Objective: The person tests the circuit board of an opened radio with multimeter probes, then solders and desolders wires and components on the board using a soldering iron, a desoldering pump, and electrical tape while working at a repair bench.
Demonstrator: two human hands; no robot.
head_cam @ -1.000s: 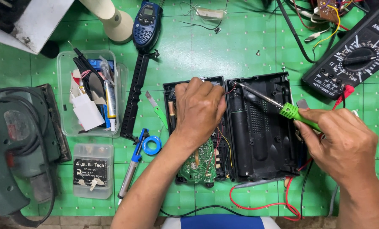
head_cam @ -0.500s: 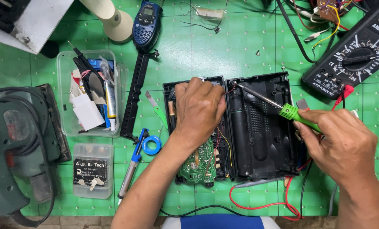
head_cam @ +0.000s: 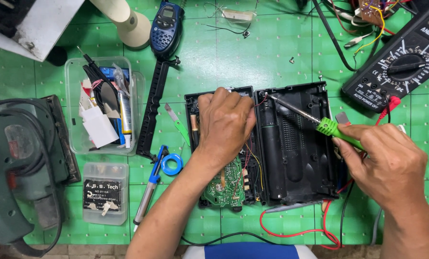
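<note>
The left hand (head_cam: 226, 122) lay palm down on the left half of an opened black case (head_cam: 291, 144), fingers curled over its upper edge, pressing rather than gripping. Under the wrist a green circuit board (head_cam: 226, 184) showed, with thin red and yellow wires running off it. The right hand (head_cam: 389, 160) was closed around the green handle of a soldering iron (head_cam: 320, 122), whose metal shaft slanted up and left so that the tip met the top left corner of the case's right half, just beside the left fingers; whether the tip touched a wire there could not be told. The case sat in the middle of a green mat (head_cam: 272, 52).

Left of the case, a clear tub (head_cam: 101, 105) held a tube, a white block, a black probe and other bits packed together. Below it a smaller clear box (head_cam: 105, 192) with a dark label held some small pale parts, too blurred to name. Between tub and case lay a long black strip (head_cam: 153, 108), a blue ring (head_cam: 172, 164) and a blue-handled tool (head_cam: 149, 189). A multimeter (head_cam: 401, 62) lay at the upper right, its red lead (head_cam: 296, 230) looping below the case. A blue handset (head_cam: 166, 26) lay at the top, a green sander (head_cam: 17, 163) at the far left.
</note>
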